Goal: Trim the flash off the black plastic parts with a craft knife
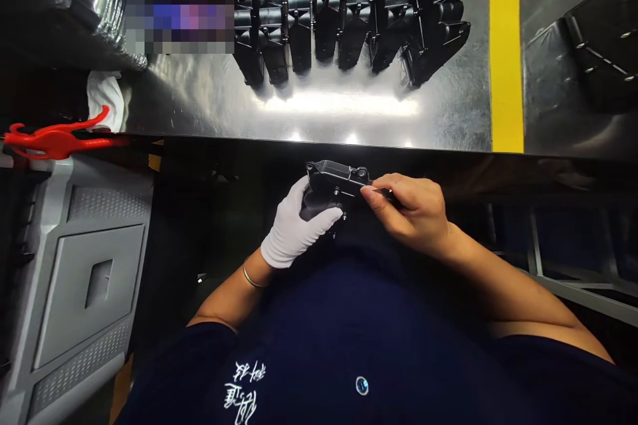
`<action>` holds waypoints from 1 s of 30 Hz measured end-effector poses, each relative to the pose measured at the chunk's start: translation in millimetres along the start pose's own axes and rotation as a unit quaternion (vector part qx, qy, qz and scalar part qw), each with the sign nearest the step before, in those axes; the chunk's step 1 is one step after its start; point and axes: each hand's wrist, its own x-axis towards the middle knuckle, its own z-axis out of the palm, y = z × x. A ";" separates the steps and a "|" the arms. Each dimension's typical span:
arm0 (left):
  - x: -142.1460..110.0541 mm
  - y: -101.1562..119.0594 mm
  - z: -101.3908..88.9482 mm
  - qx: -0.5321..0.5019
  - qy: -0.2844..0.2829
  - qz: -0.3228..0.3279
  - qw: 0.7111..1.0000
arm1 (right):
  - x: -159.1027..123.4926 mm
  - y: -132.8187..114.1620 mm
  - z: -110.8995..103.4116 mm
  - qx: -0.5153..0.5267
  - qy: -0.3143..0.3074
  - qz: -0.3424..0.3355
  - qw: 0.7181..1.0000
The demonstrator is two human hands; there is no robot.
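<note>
In front of my body, just below the table edge, my left hand (294, 226) in a white glove holds a black moulded plastic part (333, 187). Its thumb lies across the near side while the other fingers reach behind. Small bosses and a rounded lug show on the part. My bare right hand (416, 207) is closed in a pinch at the part's right end, thumb and forefinger touching its edge. Something dark shows between those fingers, too hidden to name.
Rows of similar black parts (326, 33) stand on the metal table (199, 99). Yellow tape (506, 53) crosses it at right. A red plastic tool (54, 141) and white cloth (106, 101) lie left, near a grey plastic crate (94, 279). Plastic-wrapped stacks (107, 6) fill the upper left.
</note>
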 end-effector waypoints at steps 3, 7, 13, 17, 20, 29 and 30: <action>-0.9 -7.1 1.5 0.024 0.038 0.033 0.998 | -1.6 -0.2 1.2 0.046 -0.070 -0.034 0.996; -2.1 -14.7 -1.3 0.056 0.065 0.097 0.992 | 3.6 0.8 -14.0 -0.016 -0.043 -0.036 0.998; -2.0 -16.3 -9.6 0.104 0.050 0.219 0.969 | 12.2 0.3 -30.3 -0.217 -0.135 -0.082 0.963; 0.9 -11.6 -14.9 0.135 0.010 0.237 0.962 | 12.2 0.1 -32.0 -0.224 -0.172 -0.107 0.953; 2.7 -8.5 -16.6 0.133 -0.010 0.235 0.963 | 11.5 0.3 -33.7 -0.226 -0.168 -0.138 0.950; 5.3 -8.2 -20.4 0.138 -0.059 0.198 0.969 | 10.5 -0.4 -37.7 -0.230 -0.219 -0.133 0.939; 5.7 -8.1 -21.0 0.143 -0.058 0.201 0.967 | 10.0 0.0 -37.7 -0.234 -0.217 -0.133 0.938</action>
